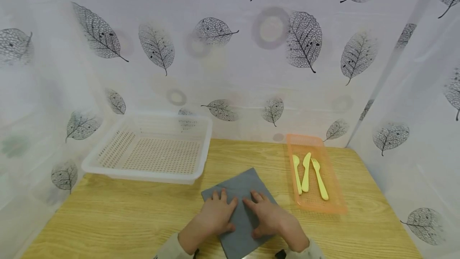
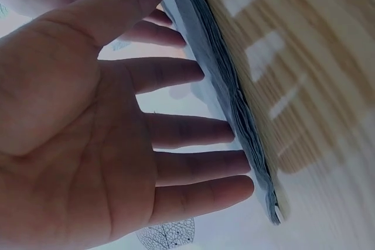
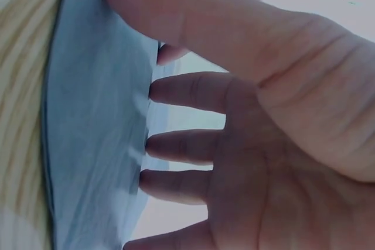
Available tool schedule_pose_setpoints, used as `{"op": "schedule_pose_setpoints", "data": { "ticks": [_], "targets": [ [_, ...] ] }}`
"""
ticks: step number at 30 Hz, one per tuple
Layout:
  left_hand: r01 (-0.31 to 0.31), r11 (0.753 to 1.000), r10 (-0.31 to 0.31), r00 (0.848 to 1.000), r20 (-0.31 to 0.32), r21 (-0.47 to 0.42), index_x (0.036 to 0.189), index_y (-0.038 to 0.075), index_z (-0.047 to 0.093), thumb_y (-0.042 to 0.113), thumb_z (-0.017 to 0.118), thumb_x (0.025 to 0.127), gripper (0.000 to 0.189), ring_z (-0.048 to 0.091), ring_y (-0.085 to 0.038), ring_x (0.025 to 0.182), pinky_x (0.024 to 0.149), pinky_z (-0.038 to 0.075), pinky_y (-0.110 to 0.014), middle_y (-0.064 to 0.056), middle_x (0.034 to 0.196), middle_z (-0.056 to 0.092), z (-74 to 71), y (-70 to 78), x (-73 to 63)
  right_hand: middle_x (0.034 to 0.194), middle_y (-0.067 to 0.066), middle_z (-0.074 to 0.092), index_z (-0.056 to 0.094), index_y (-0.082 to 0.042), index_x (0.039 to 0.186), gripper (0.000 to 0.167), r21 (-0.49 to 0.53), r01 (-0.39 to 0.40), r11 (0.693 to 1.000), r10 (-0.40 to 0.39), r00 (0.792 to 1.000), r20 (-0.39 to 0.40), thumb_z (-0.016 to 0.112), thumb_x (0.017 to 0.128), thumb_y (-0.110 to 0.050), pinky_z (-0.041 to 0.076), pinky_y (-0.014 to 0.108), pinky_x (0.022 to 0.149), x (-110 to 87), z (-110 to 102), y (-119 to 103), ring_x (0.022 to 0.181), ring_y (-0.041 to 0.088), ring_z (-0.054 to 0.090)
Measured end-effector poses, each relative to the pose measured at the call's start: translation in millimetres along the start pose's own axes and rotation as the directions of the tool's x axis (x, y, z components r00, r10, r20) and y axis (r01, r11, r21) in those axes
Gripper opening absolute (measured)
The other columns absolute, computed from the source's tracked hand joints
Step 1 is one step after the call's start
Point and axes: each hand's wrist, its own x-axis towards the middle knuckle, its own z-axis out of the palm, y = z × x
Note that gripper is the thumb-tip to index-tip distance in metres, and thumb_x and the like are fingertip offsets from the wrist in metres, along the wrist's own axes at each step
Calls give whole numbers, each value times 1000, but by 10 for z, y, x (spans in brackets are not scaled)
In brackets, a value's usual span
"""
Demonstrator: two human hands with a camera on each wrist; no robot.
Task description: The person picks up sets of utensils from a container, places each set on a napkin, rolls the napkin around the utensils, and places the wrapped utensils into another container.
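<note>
The left hand (image 1: 215, 213) and right hand (image 1: 270, 216), fingers spread wide, touch the cloth (image 1: 243, 220) on the bench (image 1: 136, 211); far left stands a basket (image 1: 143, 175).

There are two hands (image 1: 217, 213) (image 1: 269, 215), one cloth (image 1: 242, 221), two baskets (image 1: 143, 175) (image 1: 333, 185), one spoon (image 1: 297, 176), one knife (image 1: 306, 173) and one fork (image 1: 320, 180).

The cloth (image 1: 242, 185) is plain blue-grey, the counter (image 1: 143, 211) beneath it yellow-brown with wood grain. Near the back left corner the basket (image 1: 143, 174) is white; near the back right, the tray (image 1: 317, 206) is orange, its cutlery (image 1: 306, 175) yellow. Black veined leaf prints dot the whitish curtain (image 1: 233, 77).
</note>
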Motion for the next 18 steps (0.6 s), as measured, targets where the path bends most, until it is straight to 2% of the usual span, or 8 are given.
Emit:
{"op": "schedule_pose_setpoints", "data": {
  "ticks": [7,12,18],
  "targets": [
    [-27,1000,27,998,-61,6,137,18,57,51,78,79,70,52,-40,123,86,53,-50,-22,138,51,23,-52,-26,156,26,30,45,-8,148,94,-26,-5,1000,5,1000,5,91,69,-34,43,60,100,-5,20,-25,141,50,29],
    [-52,998,51,998,-35,-22,142,20,53,49,77,82,71,44,-36,135,94,50,-51,-18,147,45,31,-86,-6,156,27,30,45,-7,148,95,-13,3,1000,-3,1000,4,91,69,-32,43,61,100,-13,15,-16,141,51,29],
    [-56,997,56,998,2,-51,145,21,50,49,76,83,73,44,-35,135,94,50,-50,-18,150,42,15,-107,0,156,27,29,45,-8,148,95,-5,14,1000,-14,1000,8,92,68,-31,42,60,101,-11,8,-5,141,51,28]
  ]
}}
